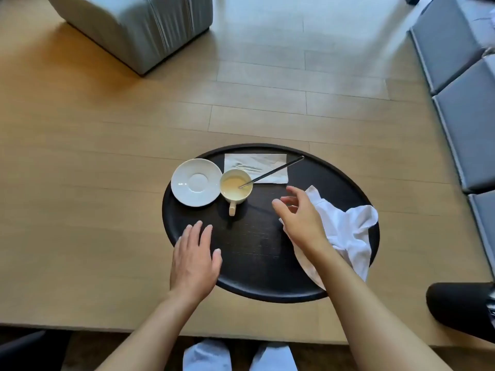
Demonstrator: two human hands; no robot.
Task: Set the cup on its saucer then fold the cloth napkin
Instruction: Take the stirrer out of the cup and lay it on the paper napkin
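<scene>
A cream cup (236, 187) with pale liquid stands on the round black tray (254, 263), its handle pointing toward me. A thin metal stirrer (276, 170) leans in it. Just left of the cup, touching or nearly so, sits the empty white saucer (197, 182). A crumpled white cloth napkin (348, 231) lies over the tray's right side. My right hand (300, 218) hovers above the napkin's left edge, fingers apart, holding nothing. My left hand (194, 259) lies flat and open over the tray's near left rim.
A white paper napkin (270, 163) lies at the tray's far side under the stirrer. The tray rests on a light wooden surface (93, 170). A grey upholstered stool (134, 28) stands far left, grey cushions (466, 108) line the right, and a dark object (460, 306) sits near right.
</scene>
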